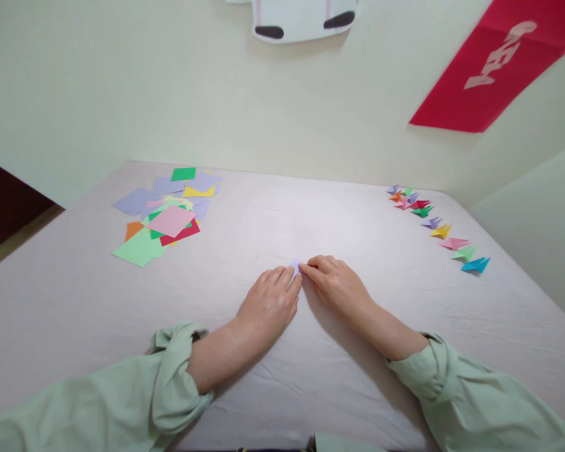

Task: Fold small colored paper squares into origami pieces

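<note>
A small folded piece of lilac paper (295,266) lies on the cloth-covered table in the middle, mostly hidden by fingers. From the left, my left hand (272,292) is on it, palm down, fingers together and bent, the fingertips pressing the paper against the table. Thumb and index finger of my right hand (336,282) close on the paper's right edge, with the other fingers curled. How the paper's folds run is too small and covered to make out.
At the back left lies a loose pile of coloured paper sheets, a pink sheet (172,221) on top. Several folded paper cranes, among them a blue crane (476,265), stand in a line along the right side. Behind the table (263,213) rises a wall with a red banner (494,69).
</note>
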Demonstrator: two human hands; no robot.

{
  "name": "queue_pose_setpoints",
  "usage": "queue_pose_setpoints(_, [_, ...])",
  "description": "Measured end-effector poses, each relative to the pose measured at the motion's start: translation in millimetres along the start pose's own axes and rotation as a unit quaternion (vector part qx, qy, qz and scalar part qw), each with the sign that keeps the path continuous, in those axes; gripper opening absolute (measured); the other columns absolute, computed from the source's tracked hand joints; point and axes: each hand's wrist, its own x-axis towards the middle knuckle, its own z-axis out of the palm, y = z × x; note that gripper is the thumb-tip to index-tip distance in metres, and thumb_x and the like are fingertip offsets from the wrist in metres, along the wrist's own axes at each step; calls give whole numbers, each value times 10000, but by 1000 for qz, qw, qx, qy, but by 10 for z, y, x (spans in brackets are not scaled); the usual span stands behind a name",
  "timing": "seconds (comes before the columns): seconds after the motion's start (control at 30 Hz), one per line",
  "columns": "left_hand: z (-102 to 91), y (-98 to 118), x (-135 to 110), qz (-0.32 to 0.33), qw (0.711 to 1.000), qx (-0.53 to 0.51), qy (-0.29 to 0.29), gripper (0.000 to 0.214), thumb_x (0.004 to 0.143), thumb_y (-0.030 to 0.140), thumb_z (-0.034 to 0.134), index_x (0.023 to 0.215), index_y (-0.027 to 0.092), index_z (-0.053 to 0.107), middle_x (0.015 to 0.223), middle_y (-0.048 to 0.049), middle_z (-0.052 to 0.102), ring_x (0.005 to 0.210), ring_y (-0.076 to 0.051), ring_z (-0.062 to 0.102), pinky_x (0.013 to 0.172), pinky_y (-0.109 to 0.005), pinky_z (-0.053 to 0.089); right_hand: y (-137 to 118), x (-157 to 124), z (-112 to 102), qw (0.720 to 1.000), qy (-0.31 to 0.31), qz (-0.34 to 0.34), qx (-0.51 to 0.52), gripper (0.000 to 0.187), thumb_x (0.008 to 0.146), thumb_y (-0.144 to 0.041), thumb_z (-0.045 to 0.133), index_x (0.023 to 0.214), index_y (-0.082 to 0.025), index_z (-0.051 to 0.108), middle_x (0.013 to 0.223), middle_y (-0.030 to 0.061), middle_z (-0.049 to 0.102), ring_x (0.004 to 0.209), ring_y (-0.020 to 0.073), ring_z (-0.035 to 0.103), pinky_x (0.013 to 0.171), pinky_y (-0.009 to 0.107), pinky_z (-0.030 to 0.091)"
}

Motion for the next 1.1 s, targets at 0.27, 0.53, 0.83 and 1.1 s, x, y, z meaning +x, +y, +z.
queue_pose_setpoints(0.27, [-49,-187,44,5,994,-108,-20,301,907,161,473,1187,196,576,1191,-87,609,1120,-217,544,985,-385,430,-73,-115,-34,1000,5,-8,-6,315,906,-124,552,1209,-171,628,1164,146,652,1032,255,600,865,400,504])
queue_pose_setpoints(0.53, [-85,-250,104,-2,993,-114,-27,350,886,121,476,1211,199,579,1150,-73,612,1068,-216,539,945,-381,443,-68,-243,8,999,11,-18,49,343,908,-123,544,1223,-222,634,1279,172,600,1154,279,573,930,466,493])
queue_pose_setpoints(0.83, [-110,-183,70,5,996,-80,-33,302,930,194,480,1218,209,571,1182,-92,606,1114,-218,540,953,-386,444,-79,-269,-29,994,10,-18,112,334,857,-74,552,1109,-242,692,1294,159,592,1193,289,559,960,490,476])
queue_pose_setpoints(1.1, [-52,-169,-3,15,997,-79,-11,388,887,121,482,1257,220,545,1284,-102,566,1183,-230,508,999,-407,415,107,-171,-58,958,36,41,282,366,885,-68,431,1148,-209,643,1134,98,650,1057,186,617,937,360,495])
